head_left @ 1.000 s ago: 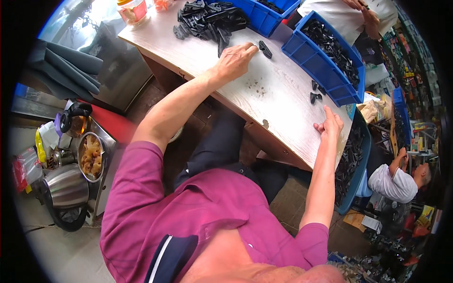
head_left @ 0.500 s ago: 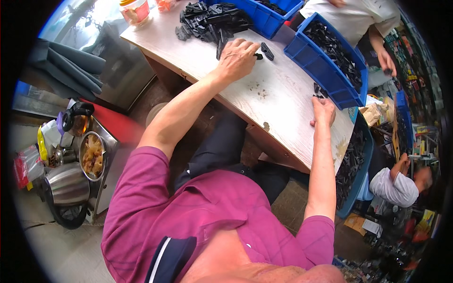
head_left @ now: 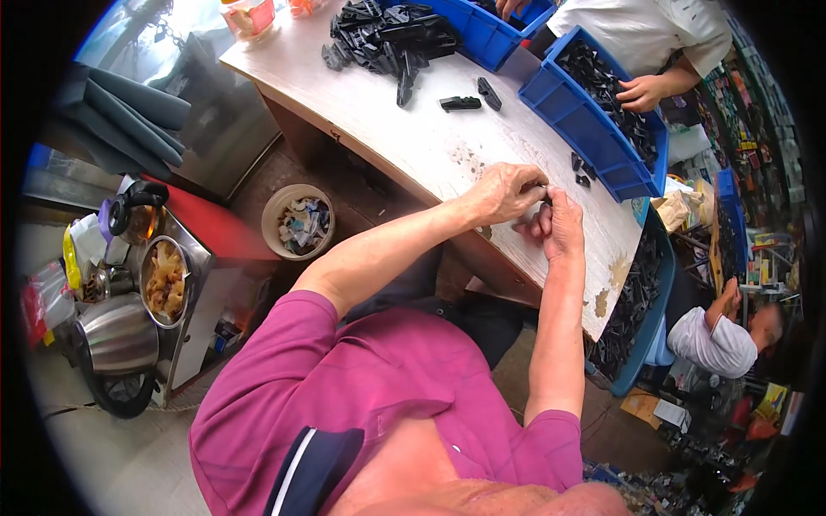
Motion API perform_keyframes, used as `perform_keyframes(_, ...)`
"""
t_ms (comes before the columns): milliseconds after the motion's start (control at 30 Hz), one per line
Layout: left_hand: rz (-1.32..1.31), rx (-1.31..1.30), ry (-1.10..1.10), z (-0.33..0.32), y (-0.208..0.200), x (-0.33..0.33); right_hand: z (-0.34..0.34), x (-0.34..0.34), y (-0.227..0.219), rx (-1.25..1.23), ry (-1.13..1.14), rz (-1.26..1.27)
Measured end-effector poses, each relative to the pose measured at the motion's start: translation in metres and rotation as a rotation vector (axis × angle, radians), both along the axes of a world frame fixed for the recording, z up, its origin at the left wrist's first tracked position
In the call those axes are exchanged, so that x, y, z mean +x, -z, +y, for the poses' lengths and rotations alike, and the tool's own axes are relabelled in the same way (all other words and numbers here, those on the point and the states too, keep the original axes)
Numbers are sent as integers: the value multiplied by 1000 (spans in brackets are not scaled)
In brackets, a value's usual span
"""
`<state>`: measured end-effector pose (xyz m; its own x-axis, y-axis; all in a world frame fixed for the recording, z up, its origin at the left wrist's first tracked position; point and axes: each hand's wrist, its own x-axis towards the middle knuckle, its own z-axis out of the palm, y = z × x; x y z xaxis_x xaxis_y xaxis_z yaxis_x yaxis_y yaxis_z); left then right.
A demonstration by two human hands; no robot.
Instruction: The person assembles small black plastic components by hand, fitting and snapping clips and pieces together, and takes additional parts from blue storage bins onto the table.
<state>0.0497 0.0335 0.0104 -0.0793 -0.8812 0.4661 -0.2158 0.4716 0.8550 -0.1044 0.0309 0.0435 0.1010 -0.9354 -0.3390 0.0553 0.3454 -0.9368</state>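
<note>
My left hand (head_left: 503,194) and my right hand (head_left: 561,227) meet above the right part of the pale wooden table (head_left: 516,142). Both are closed, fingertips pinched together around something small and dark that the fingers mostly hide. Two black plastic parts, a flat one (head_left: 460,103) and a slanted one (head_left: 489,94), lie apart on the tabletop beyond my left hand. Farther back is a heap of similar black parts (head_left: 387,39). A few small black pieces (head_left: 582,168) rest by the blue bin (head_left: 594,120), past my right hand.
Another blue bin (head_left: 490,43) stands at the back edge. Across the table, a co-worker's hand (head_left: 644,93) reaches into the nearer bin. A teal tub (head_left: 658,301) of black parts is at the right. A waste bucket (head_left: 274,215) and a steel kettle (head_left: 120,335) are at the left.
My left hand has left the black part at the back and come right and nearer to meet my right hand. The co-worker's hand has moved into the blue bin.
</note>
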Motion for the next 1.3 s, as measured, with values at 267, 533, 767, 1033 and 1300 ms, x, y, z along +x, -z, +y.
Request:
perform_keyframes(267,52,181,-57,-4,-2,6,3,15,6,-121,47,177)
perform_keyframes(533,479,642,51,-6,-14,15,13,29,3,-175,23,176)
perform_keyframes(767,-321,-108,-703,-23,0,51,14,27,15,-280,64,57)
perform_keyframes(1033,-784,-63,-678,-49,13,99,19,29,9,-190,213,-54)
perform_keyframes(1300,2,41,-113,9,6,33,18,37,9,-152,376,-178)
